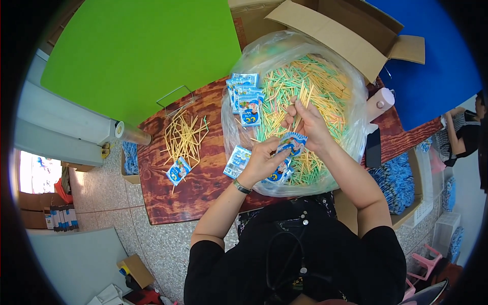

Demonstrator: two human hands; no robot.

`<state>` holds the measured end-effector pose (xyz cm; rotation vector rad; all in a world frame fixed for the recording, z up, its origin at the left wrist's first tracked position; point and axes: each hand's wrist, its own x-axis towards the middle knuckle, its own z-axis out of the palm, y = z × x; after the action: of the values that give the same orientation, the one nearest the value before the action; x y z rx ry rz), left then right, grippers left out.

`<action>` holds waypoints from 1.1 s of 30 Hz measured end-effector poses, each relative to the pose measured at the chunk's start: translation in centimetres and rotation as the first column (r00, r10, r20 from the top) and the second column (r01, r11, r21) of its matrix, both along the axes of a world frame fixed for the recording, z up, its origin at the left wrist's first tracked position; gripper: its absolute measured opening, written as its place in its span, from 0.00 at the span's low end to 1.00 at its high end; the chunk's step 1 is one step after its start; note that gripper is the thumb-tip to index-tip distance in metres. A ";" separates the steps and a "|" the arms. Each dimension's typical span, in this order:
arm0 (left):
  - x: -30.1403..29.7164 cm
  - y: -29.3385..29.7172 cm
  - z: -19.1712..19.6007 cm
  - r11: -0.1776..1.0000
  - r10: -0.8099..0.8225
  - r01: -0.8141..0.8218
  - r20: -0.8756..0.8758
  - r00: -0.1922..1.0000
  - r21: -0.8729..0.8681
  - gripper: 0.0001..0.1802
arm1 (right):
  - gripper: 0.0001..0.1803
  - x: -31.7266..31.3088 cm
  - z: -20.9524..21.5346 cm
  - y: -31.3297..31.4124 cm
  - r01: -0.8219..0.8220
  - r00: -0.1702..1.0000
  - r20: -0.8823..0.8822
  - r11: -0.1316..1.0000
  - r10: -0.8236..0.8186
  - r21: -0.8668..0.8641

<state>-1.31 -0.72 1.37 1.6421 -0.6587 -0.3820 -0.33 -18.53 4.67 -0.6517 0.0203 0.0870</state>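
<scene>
My left hand (260, 161) is closed on a small blue-and-white packet (293, 141), holding it by its side. Just beyond it, my right hand (314, 127) pinches a few thin yellow sticks (304, 94) that point away from me. Both hands are over a large clear plastic bag (243, 133), spread wide and filled with loose yellow, green and pink sticks (325, 84). Another packet (237, 161) lies by my left wrist, and one more (277, 175) is partly hidden under that hand. Several packets (250, 111) overlap at the bag's left side.
On the reddish wooden table (152, 195), a pile of yellow sticks (185, 136) lies left with a packet (179, 171) beside it. A pink bottle (380, 103) stands right. Behind are an open cardboard box (330, 33), a green panel (142, 51) and a blue panel (437, 76). Another person (463, 132) is far right.
</scene>
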 end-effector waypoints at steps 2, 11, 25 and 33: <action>-0.2 0.1 -0.2 0.998 0.011 -0.016 -0.091 0.996 -0.057 0.11 | 0.08 0.1 0.1 0.0 -0.037 0.999 0.026 0.999 0.036 0.036; 0.8 -1.2 1.1 0.992 0.082 -0.059 0.227 0.971 -0.108 0.14 | 0.11 -0.8 -0.1 0.7 -0.017 0.999 0.038 0.979 0.025 -0.203; -0.7 -1.0 2.1 0.991 0.065 -0.116 0.489 0.870 0.074 0.08 | 0.10 0.5 0.1 -0.7 0.029 0.997 0.077 0.988 -0.017 -0.153; -1.0 7.8 1.6 0.948 0.208 -0.288 0.422 0.882 0.134 0.11 | 0.11 1.9 0.6 -4.7 0.033 0.999 0.045 0.999 -0.031 -0.038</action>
<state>-2.33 7.12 2.93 1.9912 -0.7180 0.0928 1.52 -23.23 5.26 -0.6916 -0.0104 0.0414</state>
